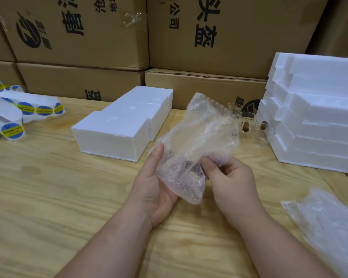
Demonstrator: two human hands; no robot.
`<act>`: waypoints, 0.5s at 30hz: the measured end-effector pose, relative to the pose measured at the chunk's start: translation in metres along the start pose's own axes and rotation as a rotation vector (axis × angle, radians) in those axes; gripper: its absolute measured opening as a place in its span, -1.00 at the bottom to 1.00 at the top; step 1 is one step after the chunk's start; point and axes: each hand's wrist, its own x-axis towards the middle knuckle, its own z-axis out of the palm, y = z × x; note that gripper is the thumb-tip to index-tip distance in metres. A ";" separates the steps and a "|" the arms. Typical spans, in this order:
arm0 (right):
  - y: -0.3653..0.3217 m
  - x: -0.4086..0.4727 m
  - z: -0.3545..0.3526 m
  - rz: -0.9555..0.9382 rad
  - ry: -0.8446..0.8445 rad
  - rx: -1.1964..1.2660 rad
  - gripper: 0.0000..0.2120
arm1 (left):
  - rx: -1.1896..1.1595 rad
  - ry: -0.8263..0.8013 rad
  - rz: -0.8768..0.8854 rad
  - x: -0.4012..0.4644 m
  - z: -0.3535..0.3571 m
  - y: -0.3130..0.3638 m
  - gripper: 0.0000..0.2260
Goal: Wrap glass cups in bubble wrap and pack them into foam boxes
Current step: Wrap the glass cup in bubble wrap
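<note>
Bubble wrap is being held above the wooden worktop, the left hand cupping it and the right hand pinching its lower edge, seemingly to open it for glass cups waiting between the foam boxes.

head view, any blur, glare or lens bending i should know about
Head view: soft, even light with no harsh glare; wide-angle bending tilts the cardboard cartons and foam stack near the edges; the glass cups read faintly; the bubble wrap held by both hands looks hazy.
</note>
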 end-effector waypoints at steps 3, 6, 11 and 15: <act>-0.005 0.001 -0.002 -0.081 0.003 -0.027 -0.81 | 0.009 -0.005 -0.019 0.002 -0.002 -0.001 -0.49; -0.008 0.003 -0.001 -0.088 0.012 -0.056 -0.87 | 0.038 -0.021 -0.066 0.002 -0.003 -0.001 -0.46; -0.012 0.005 -0.002 0.071 -0.031 0.062 -0.79 | 0.085 -0.088 -0.154 -0.003 -0.003 -0.001 -0.46; -0.015 0.006 -0.001 0.167 0.015 0.181 -0.86 | 0.106 -0.126 -0.174 -0.005 -0.002 -0.001 -0.43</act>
